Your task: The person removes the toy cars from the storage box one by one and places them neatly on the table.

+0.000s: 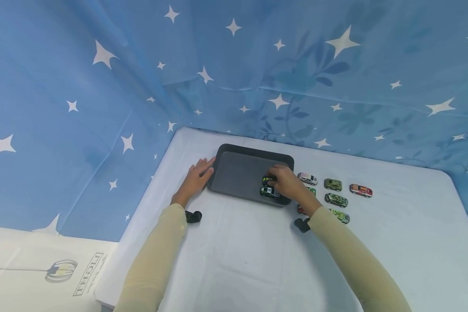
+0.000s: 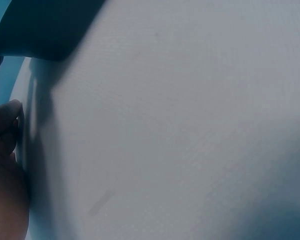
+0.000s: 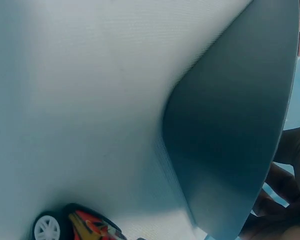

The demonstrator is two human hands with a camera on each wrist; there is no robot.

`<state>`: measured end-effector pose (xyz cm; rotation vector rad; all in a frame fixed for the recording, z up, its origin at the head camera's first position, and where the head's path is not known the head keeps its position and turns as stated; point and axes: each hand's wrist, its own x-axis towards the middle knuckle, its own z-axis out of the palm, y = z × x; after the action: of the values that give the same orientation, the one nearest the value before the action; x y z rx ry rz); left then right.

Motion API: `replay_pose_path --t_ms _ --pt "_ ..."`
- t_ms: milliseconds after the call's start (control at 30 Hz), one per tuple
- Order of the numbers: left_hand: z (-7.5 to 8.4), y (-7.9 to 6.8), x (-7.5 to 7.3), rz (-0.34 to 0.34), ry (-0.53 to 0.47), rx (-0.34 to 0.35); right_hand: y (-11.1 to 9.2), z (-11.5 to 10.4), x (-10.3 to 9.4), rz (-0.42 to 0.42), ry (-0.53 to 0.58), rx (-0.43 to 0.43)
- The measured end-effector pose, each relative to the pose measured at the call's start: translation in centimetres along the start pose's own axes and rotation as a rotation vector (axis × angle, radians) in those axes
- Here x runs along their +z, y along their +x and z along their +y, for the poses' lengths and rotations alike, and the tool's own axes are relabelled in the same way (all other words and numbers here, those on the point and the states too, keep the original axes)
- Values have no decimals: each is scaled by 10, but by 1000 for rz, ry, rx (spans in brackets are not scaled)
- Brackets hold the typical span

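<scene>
A dark grey tray lies on the white-covered table. My left hand touches its left rim with fairly straight fingers. Over the right part of the tray, my right hand pinches a dark toy car with yellow-green marks, partly hidden by the fingers. A green-and-white toy car sits in the tray just nearer to me. In the right wrist view the tray's outer wall hides part of the right hand's fingers.
Right of the tray stand several toy cars: a white one, green camouflage ones and a red one. My right forearm partly covers others. A blue star-patterned curtain hangs behind the table.
</scene>
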<state>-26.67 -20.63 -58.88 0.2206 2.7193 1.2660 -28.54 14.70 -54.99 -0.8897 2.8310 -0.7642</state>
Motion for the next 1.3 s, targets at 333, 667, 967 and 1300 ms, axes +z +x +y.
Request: replay_pose_path --t_ms 333,667,967,1300 --pt "-2 -1 2 6 -3 -8 1 -2 1 -9 -3 31" --pt "-1 -1 3 1 -7 -8 0 0 4 -2 -17 41" --pt "1 -3 1 -4 -13 -21 1 -3 3 15 -2 -1" --pt "3 -3 -2 0 -21 -20 0 -6 -15 55 9 -26"
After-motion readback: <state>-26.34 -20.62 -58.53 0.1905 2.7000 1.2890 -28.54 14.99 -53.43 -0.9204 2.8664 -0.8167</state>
